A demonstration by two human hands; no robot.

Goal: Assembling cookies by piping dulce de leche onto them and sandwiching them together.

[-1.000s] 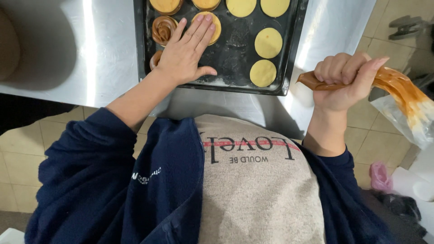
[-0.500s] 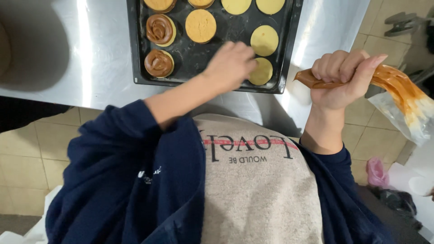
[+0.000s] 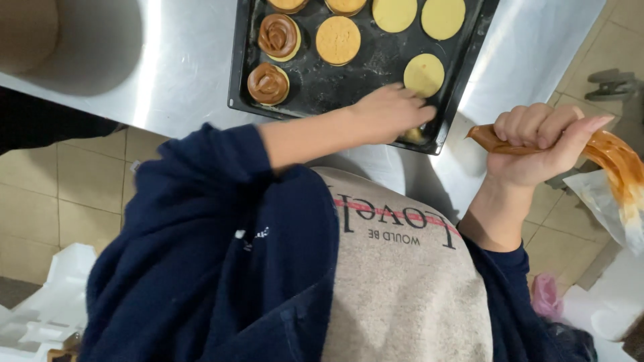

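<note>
The left hand point(image 3: 389, 110) curls its fingers over a pale biscuit point(image 3: 413, 135) at the tray's point(image 3: 463, 100) near corner; the right hand point(image 3: 537, 144) stays off the bench, fist gripping the piping bag point(image 3: 614, 164).

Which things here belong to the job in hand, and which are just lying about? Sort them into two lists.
In use:
- left hand, reaching to a biscuit at the tray's near right corner
- right hand, gripping the piping bag
- black baking tray
- plain biscuits
- topped biscuits

Lying about:
- white foam packing
- pink bag
- steel counter
</note>
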